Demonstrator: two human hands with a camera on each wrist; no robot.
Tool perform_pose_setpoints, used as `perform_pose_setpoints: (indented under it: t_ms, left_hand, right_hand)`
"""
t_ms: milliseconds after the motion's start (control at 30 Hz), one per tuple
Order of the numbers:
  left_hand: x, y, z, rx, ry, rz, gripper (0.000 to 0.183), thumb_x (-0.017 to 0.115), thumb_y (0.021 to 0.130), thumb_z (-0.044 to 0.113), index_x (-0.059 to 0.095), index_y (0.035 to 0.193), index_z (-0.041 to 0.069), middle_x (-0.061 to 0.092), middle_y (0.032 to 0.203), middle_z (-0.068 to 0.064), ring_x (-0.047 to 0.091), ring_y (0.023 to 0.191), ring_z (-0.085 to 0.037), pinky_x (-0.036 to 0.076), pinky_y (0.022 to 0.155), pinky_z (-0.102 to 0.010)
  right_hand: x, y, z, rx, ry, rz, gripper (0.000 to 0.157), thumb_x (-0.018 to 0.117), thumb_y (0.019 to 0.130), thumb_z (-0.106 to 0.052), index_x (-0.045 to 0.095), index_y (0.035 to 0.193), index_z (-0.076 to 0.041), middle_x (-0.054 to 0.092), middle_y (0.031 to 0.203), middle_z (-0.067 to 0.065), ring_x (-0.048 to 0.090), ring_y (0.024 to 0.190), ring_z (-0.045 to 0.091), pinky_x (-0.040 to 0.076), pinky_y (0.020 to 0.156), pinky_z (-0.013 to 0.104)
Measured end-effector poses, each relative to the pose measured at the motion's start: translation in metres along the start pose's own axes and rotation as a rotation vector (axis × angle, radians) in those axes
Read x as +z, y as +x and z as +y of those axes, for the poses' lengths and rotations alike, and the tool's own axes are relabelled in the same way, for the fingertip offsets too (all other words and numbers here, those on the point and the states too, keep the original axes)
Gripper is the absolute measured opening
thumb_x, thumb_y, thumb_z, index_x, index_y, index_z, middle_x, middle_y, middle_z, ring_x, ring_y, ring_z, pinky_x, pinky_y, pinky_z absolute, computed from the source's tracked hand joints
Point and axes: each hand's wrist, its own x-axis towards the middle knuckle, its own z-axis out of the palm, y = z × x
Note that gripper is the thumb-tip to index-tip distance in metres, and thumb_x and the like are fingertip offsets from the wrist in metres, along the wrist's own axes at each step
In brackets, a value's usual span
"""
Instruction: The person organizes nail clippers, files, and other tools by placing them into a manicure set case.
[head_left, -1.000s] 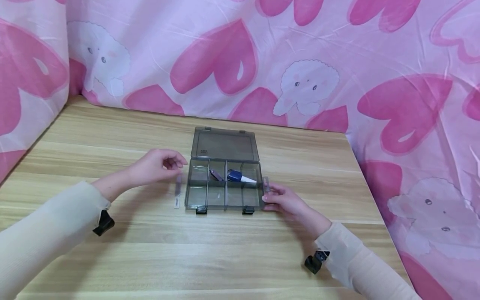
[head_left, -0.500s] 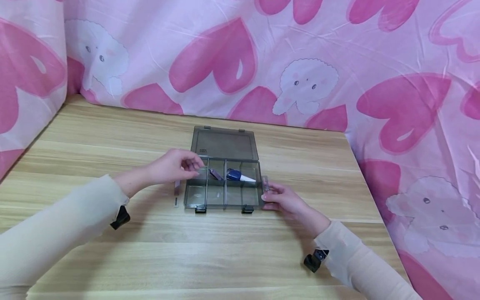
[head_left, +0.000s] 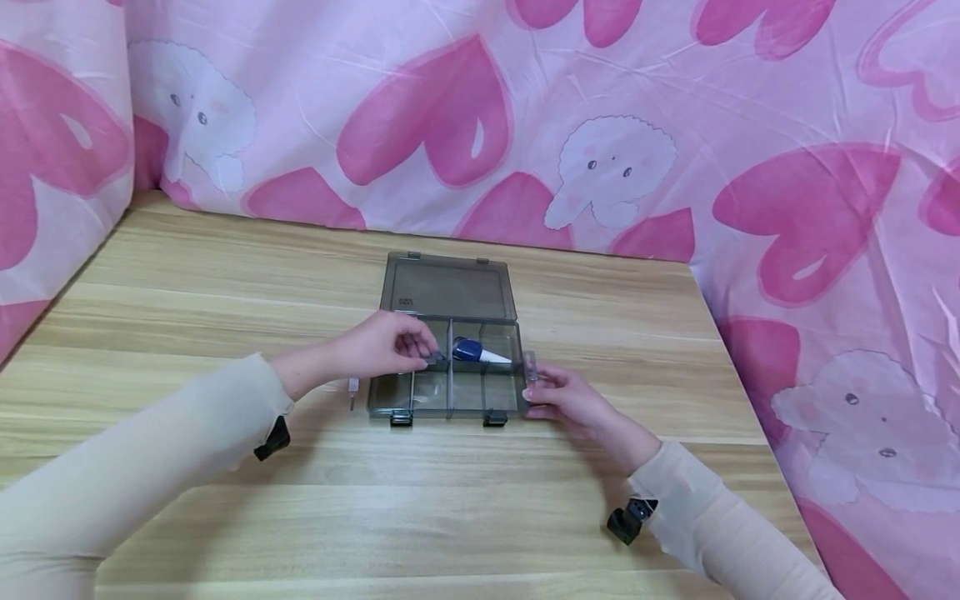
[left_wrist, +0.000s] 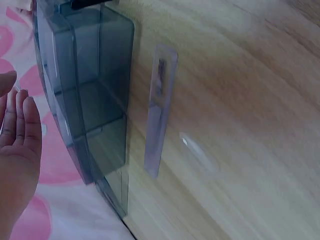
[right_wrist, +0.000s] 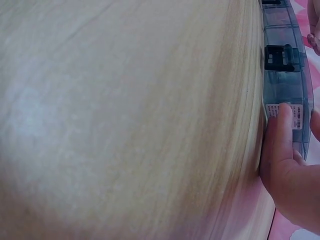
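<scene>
A smoky clear compartment box (head_left: 467, 398) lies with its lid (head_left: 450, 283) folded back. Over its left-middle compartments, my left hand (head_left: 386, 343) pinches a small clear piece (left_wrist: 18, 89), mostly hidden by the fingers. Just below those fingertips shows part of a dark purple nail clipper (head_left: 442, 357). A dark blue nail polish bottle (head_left: 468, 348) with a white cap rests in a back compartment. My right hand (head_left: 573, 402) grips the box at its front right corner, one finger on a barcode label (right_wrist: 296, 117).
Left of the box lies a narrow clear-lilac strip (left_wrist: 159, 112) with a small dark marking or part in it. Beside it is a clear oval piece (left_wrist: 199, 154). Another clear item (head_left: 531, 365) stands at the box's right side. Pink patterned cloth (head_left: 420, 108) hangs behind the table.
My left hand has moved right from beside the box to over its compartments, now covering much of the nail clipper. The right hand stays at the box corner.
</scene>
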Motion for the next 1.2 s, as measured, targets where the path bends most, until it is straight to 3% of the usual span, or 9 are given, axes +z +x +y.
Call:
perform_pose_setpoints:
  t_ms: [267,633,800,933,1200]
  left_hand:
    - [0.008,0.004,0.003,0.045,0.024,-0.033,0.018,0.068,0.080,0.000,0.066,0.097,0.001,0.067,0.088,-0.006,0.059,0.078,-0.010,0.053,0.071,-0.021]
    - [0.003,0.000,0.003,0.045,0.026,0.009,0.021,0.071,0.079,0.006,0.066,0.099,0.000,0.068,0.093,-0.013,0.060,0.080,-0.012,0.054,0.073,-0.023]
    - [-0.006,-0.010,0.000,0.005,0.047,0.064,0.022,0.072,0.079,0.008,0.066,0.099,0.001,0.069,0.095,-0.012,0.061,0.082,-0.013,0.054,0.074,-0.024]
    - [-0.013,-0.022,-0.010,0.000,0.068,0.113,0.020,0.072,0.078,0.007,0.067,0.097,0.001,0.069,0.093,-0.011,0.061,0.081,-0.012,0.053,0.073,-0.024]
    - [-0.025,-0.051,-0.030,-0.088,0.068,0.163,0.020,0.073,0.077,0.006,0.068,0.096,0.002,0.069,0.089,-0.006,0.059,0.077,-0.009,0.052,0.070,-0.021]
  right_hand:
    - [0.001,0.000,-0.002,-0.003,-0.004,-0.004,0.064,0.054,0.087,0.004,0.024,0.144,0.003,0.057,0.094,0.001,0.063,0.081,0.011,0.056,0.079,0.027]
    - [0.000,0.001,-0.001,-0.025,0.012,-0.003,0.062,0.052,0.088,0.006,0.025,0.143,0.007,0.056,0.092,-0.001,0.061,0.080,0.009,0.056,0.079,0.028]
    - [0.000,0.000,-0.001,-0.024,0.016,0.003,0.062,0.052,0.088,0.007,0.025,0.143,0.006,0.056,0.091,-0.001,0.061,0.080,0.009,0.056,0.078,0.027]
    - [0.000,0.000,0.000,-0.022,0.016,0.002,0.062,0.053,0.087,0.006,0.026,0.143,0.006,0.057,0.090,-0.002,0.061,0.080,0.010,0.056,0.078,0.028]
    - [0.001,-0.001,0.002,-0.031,0.026,0.000,0.062,0.054,0.087,0.006,0.026,0.142,0.007,0.057,0.090,-0.001,0.061,0.079,0.010,0.056,0.077,0.028]
